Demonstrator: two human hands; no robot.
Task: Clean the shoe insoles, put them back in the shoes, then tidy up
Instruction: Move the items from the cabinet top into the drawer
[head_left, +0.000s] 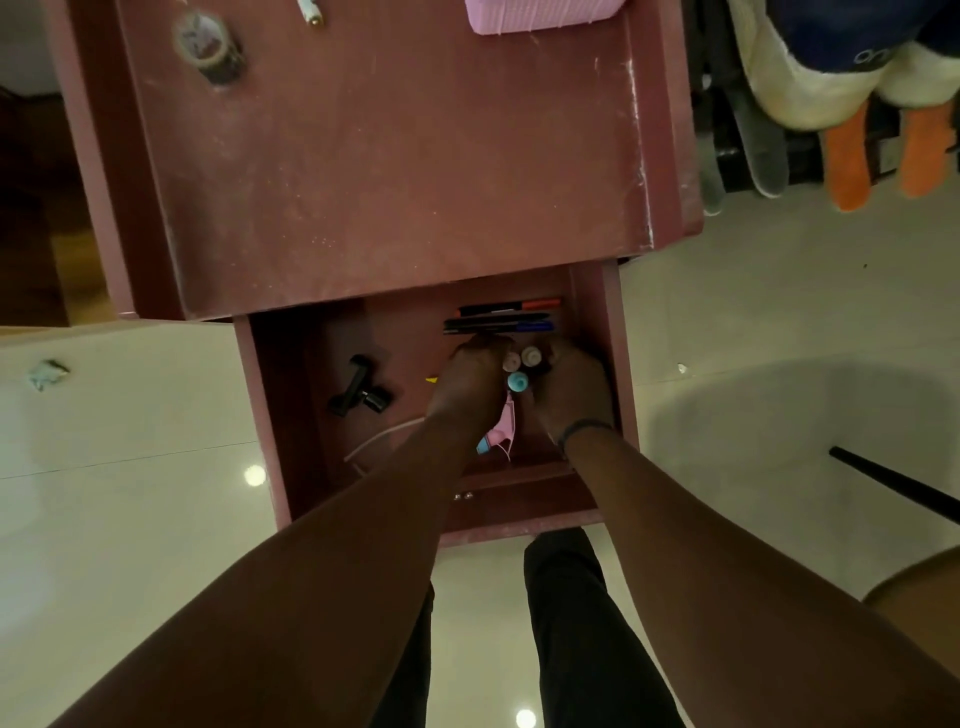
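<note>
Both my hands reach into an open drawer of a reddish-brown desk. My left hand and my right hand are curled around a cluster of small bottles with beige and light-blue caps. A pink and blue spray trigger lies under my left wrist. Which bottle each hand grips is hidden by the fingers. Two orange insoles and grey insoles lean beside shoes at the top right.
Pens lie at the drawer's back, a black clip-like part and a white cable on its left. The desk top holds a tape roll and a pink box. A crumpled wipe lies on the tiled floor.
</note>
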